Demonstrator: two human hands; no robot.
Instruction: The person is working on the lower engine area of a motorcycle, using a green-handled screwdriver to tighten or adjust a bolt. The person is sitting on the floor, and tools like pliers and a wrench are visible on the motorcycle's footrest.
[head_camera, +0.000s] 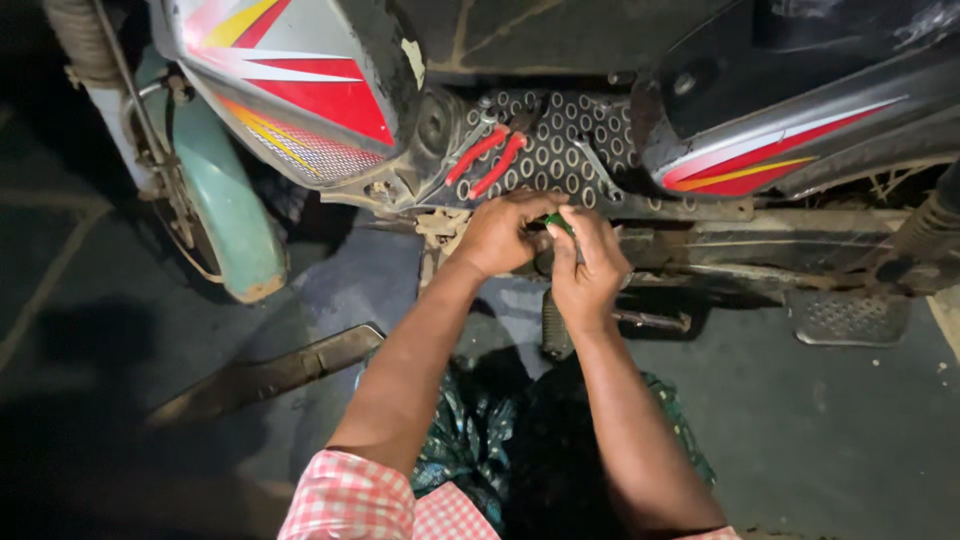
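Observation:
My left hand (500, 233) and my right hand (587, 268) meet under the footboard edge of a scooter (330, 90). My right hand grips a green-handled screwdriver (560, 224) whose shaft runs down behind the fingers. My left hand's fingertips touch the green handle's top and the frame beside it. Red-handled pliers (485, 160) lie on the perforated floor mat (560, 140) just above my hands. A spanner (598, 170) lies on the mat to their right.
The scooter's front wheel with a pale green mudguard (225, 210) stands at left. A black footrest peg (556, 328) hangs below my right hand, a flat foot pedal (848, 316) at right. A dark panel (265, 375) lies on the concrete floor at lower left.

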